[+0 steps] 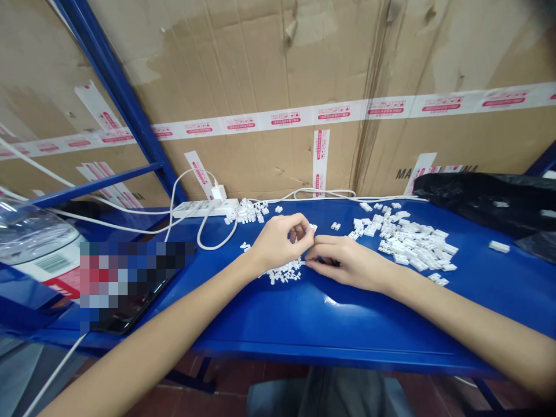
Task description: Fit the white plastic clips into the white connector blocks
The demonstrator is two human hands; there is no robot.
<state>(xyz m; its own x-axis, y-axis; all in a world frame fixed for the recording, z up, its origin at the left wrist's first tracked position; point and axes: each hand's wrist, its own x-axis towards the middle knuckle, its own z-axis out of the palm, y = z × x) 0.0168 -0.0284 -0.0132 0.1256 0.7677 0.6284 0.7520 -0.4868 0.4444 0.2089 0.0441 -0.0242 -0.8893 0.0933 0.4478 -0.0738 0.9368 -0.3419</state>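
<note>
My left hand (280, 240) is closed in a pinch, with a small white plastic piece (312, 227) between thumb and forefinger. Close against it, my right hand (343, 260) has its fingers drawn together low over the table; what they grip, if anything, is too small to make out. Under and between the hands lies a pile of tiny white plastic parts (284, 272), partly covered by my left hand. A larger heap of white plastic blocks (412, 240) spreads to the right of my right hand. Behind my left hand is another cluster of white pieces (249, 211).
The blue table (260, 318) backs onto large taped cardboard boxes (269, 69). A white power strip (195, 208) with a plugged charger and looping cables lies back left. A dark-edged device (143, 301), partly blurred out, and a plastic bottle (39, 243) are at left; black plastic bags (469, 197) at right.
</note>
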